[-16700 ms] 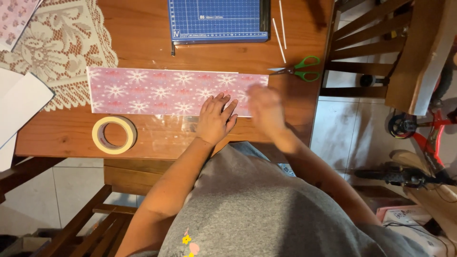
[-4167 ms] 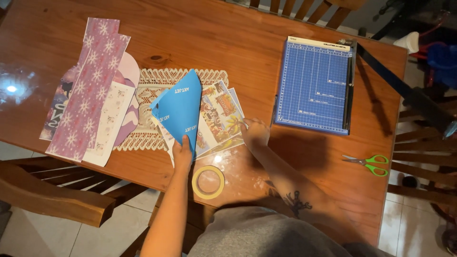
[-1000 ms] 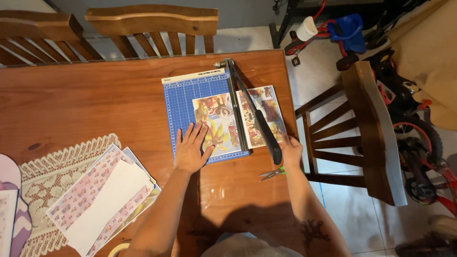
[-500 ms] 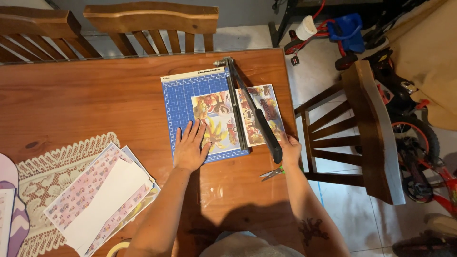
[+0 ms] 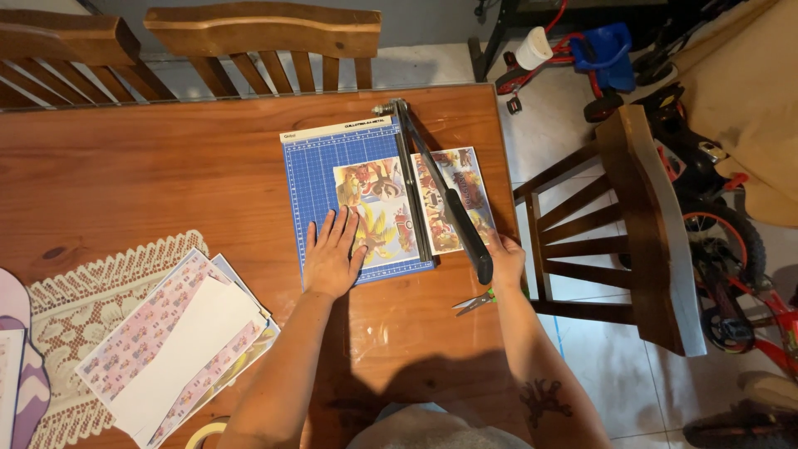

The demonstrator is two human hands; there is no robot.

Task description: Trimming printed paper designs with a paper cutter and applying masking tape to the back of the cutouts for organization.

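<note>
1. Hands: the left hand point(image 5: 332, 256) is pressing flat, fingers spread, on the printed sheet point(image 5: 376, 212) lying across the blue paper cutter point(image 5: 353, 199).
2. The right hand point(image 5: 504, 259) is gripping the cutter's black handle point(image 5: 470, 243), beside green scissors point(image 5: 475, 301) on the counter point(image 5: 166, 175).

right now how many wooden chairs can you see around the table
3. Two stand at the far edge: one at the top left corner, one beside it. A third stands at the right side, near the right hand. Others may be out of frame.

cutter point(image 5: 337, 179): blue gridded board, flat on table, black-handled blade arm raised
sheet point(image 5: 391, 212): colourful print, lying across the cutting edge
</note>
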